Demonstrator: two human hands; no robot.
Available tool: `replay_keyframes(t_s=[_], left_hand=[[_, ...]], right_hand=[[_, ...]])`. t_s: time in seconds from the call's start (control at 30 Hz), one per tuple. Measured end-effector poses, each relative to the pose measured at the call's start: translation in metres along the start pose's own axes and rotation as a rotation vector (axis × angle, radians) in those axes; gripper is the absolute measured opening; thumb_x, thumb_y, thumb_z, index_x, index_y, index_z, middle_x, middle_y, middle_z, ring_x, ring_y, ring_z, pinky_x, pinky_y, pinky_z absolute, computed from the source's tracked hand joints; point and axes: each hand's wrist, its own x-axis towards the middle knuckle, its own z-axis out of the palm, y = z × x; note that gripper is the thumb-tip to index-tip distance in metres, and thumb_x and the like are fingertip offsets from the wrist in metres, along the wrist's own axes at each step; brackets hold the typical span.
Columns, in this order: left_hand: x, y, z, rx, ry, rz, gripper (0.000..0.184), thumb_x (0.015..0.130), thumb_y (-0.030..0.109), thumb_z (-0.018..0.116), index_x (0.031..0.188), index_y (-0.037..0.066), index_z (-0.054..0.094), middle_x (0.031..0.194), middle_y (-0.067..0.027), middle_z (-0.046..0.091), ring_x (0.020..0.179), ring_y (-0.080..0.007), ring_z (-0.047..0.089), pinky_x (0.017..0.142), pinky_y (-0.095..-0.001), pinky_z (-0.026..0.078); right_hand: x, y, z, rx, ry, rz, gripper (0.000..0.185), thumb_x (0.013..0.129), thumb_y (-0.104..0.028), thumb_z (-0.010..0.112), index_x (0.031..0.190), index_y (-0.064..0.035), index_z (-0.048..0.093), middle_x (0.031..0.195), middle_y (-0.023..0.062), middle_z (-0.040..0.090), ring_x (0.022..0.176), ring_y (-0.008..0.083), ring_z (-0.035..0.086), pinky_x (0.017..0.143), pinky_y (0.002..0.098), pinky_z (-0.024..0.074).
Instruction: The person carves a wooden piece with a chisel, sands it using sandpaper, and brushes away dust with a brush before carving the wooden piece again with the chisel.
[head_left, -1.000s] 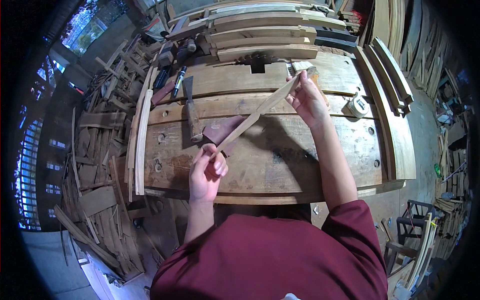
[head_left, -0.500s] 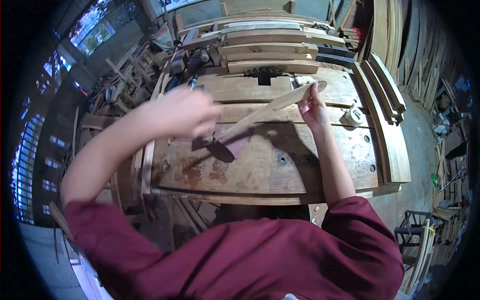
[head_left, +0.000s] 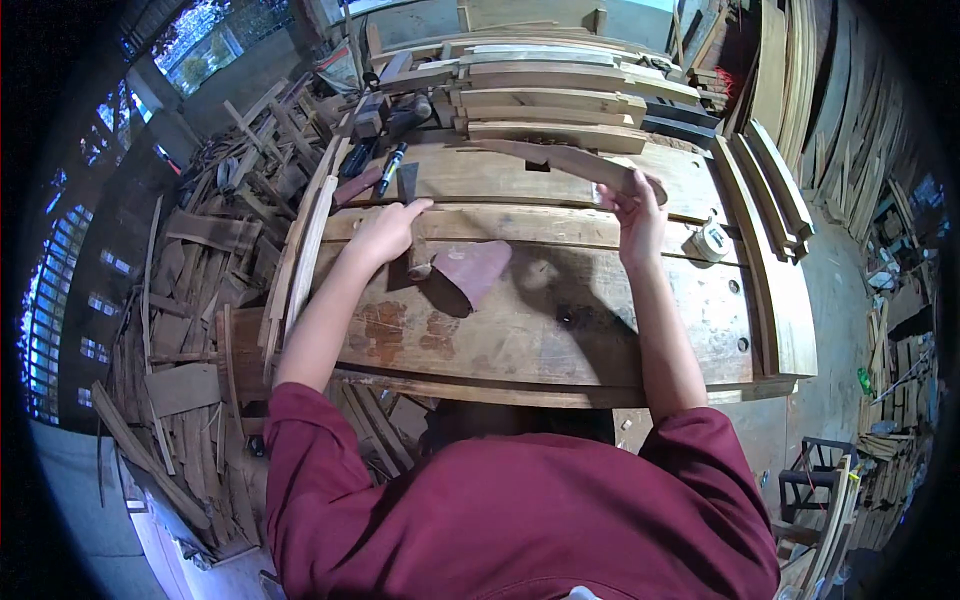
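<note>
In my right hand [head_left: 641, 222], fingers pinch one end of a thin, tapered, slightly curved wooden piece [head_left: 560, 158]. Its narrow end points left above the workbench [head_left: 540, 345]. My left hand [head_left: 385, 236] is closed over the middle of a chisel-like tool, index finger stretched across it. The tool's flat grey blade [head_left: 408, 180] shows beyond the hand and its wooden handle [head_left: 418, 258] on the near side; the grip itself is partly hidden. Just right of that handle, a curled piece of purplish sandpaper [head_left: 474, 272] lies on the bench.
A tape measure [head_left: 712, 240] sits at the bench's right. A marker pen [head_left: 392, 168] lies at the back left, near a dark power tool [head_left: 408, 115]. Long boards [head_left: 555, 103] are stacked across the back, others [head_left: 765, 250] along the right edge. Scrap wood [head_left: 190, 290] heaps at the left.
My left hand has come down from a blurred swing onto the chisel-like tool. The wooden piece in my right hand has swung so its narrow end lifts away from the sandpaper toward the back.
</note>
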Motion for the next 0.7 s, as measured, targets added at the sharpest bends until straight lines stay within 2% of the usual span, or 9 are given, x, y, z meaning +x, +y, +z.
replay_keyframes(t_s=[0.1, 0.17, 0.27, 0.3, 0.33, 0.4, 0.43, 0.57, 0.7], left_hand=[[-0.019, -0.001, 0.005, -0.072, 0.041, 0.090, 0.053, 0.077, -0.006, 0.043, 0.119, 0.025, 0.057, 0.110, -0.0180, 0.051, 0.102, -0.0363, 0.055, 0.086, -0.0446, 0.046], [-0.032, 0.007, 0.006, -0.087, 0.052, 0.105, 0.053, 0.078, -0.006, 0.043, 0.119, 0.025, 0.057, 0.108, -0.0174, 0.052, 0.101, -0.0362, 0.055, 0.085, -0.0440, 0.046], [-0.035, 0.002, 0.021, -0.093, 0.097, 0.095, 0.049, 0.079, -0.005, 0.044, 0.116, 0.023, 0.057, 0.103, -0.0162, 0.052, 0.099, -0.0359, 0.056, 0.084, -0.0431, 0.048], [-0.036, 0.001, 0.023, -0.079, 0.171, 0.136, 0.046, 0.079, -0.004, 0.045, 0.115, 0.023, 0.058, 0.104, -0.0163, 0.051, 0.099, -0.0359, 0.056, 0.083, -0.0433, 0.048], [-0.038, 0.001, 0.026, -0.065, 0.244, 0.180, 0.043, 0.080, -0.003, 0.045, 0.113, 0.022, 0.058, 0.104, -0.0163, 0.051, 0.098, -0.0359, 0.056, 0.083, -0.0436, 0.048], [-0.040, 0.003, 0.030, -0.081, 0.263, 0.156, 0.043, 0.077, -0.005, 0.049, 0.111, 0.020, 0.058, 0.111, -0.0164, 0.049, 0.103, -0.0365, 0.054, 0.084, -0.0444, 0.047], [-0.040, 0.004, 0.029, -0.055, 0.327, 0.197, 0.043, 0.075, -0.006, 0.051, 0.108, 0.020, 0.058, 0.116, -0.0163, 0.047, 0.105, -0.0374, 0.053, 0.086, -0.0445, 0.047], [-0.037, 0.007, 0.029, 0.034, 0.399, 0.296, 0.041, 0.069, -0.009, 0.058, 0.102, 0.016, 0.057, 0.127, -0.0149, 0.041, 0.110, -0.0395, 0.050, 0.089, -0.0448, 0.045], [-0.039, 0.017, 0.021, -0.119, 0.327, 0.246, 0.039, 0.068, -0.007, 0.059, 0.100, 0.015, 0.055, 0.128, -0.0137, 0.041, 0.112, -0.0396, 0.050, 0.090, -0.0443, 0.045]], right_hand=[[-0.012, 0.002, 0.011, -0.152, -0.056, -0.108, 0.018, 0.092, -0.016, 0.051, 0.104, -0.0035, 0.047, 0.089, 0.0129, 0.060, 0.066, 0.0206, 0.065, 0.056, 0.0264, 0.0534], [-0.022, 0.007, 0.019, -0.248, -0.168, -0.246, 0.014, 0.095, -0.011, 0.045, 0.106, -0.0018, 0.045, 0.096, 0.0165, 0.063, 0.064, 0.0164, 0.063, 0.055, 0.0238, 0.0526], [-0.041, 0.012, 0.034, -0.492, -0.317, -0.380, 0.013, 0.094, -0.005, 0.045, 0.103, 0.0015, 0.051, 0.102, 0.0160, 0.063, 0.069, 0.0147, 0.064, 0.059, 0.0248, 0.0525], [-0.046, 0.013, 0.037, -0.622, -0.355, -0.439, 0.013, 0.091, -0.001, 0.047, 0.102, 0.0017, 0.054, 0.106, 0.0159, 0.063, 0.074, 0.0186, 0.065, 0.062, 0.0267, 0.0524], [-0.045, 0.020, 0.037, -0.782, -0.431, -0.576, 0.016, 0.088, 0.000, 0.050, 0.103, 0.0004, 0.055, 0.107, 0.0181, 0.062, 0.080, 0.0280, 0.066, 0.065, 0.0324, 0.0531], [-0.058, 0.024, 0.043, -0.903, -0.456, -0.589, 0.016, 0.085, -0.001, 0.053, 0.101, -0.0015, 0.056, 0.105, 0.0208, 0.061, 0.086, 0.0370, 0.063, 0.070, 0.0379, 0.0525], [-0.060, 0.028, 0.044, -0.937, -0.431, -0.672, 0.012, 0.087, -0.006, 0.052, 0.098, -0.0029, 0.055, 0.098, 0.0209, 0.061, 0.082, 0.0382, 0.062, 0.067, 0.0416, 0.0511], [-0.067, 0.023, 0.047, -1.038, -0.467, -0.516, 0.010, 0.086, -0.010, 0.051, 0.095, -0.0045, 0.050, 0.083, 0.0188, 0.059, 0.071, 0.0379, 0.060, 0.059, 0.0440, 0.0471], [-0.063, 0.021, 0.042, -1.027, -0.505, -0.433, 0.015, 0.084, -0.011, 0.054, 0.096, -0.0047, 0.047, 0.083, 0.0185, 0.058, 0.073, 0.0384, 0.060, 0.061, 0.0450, 0.0469]])
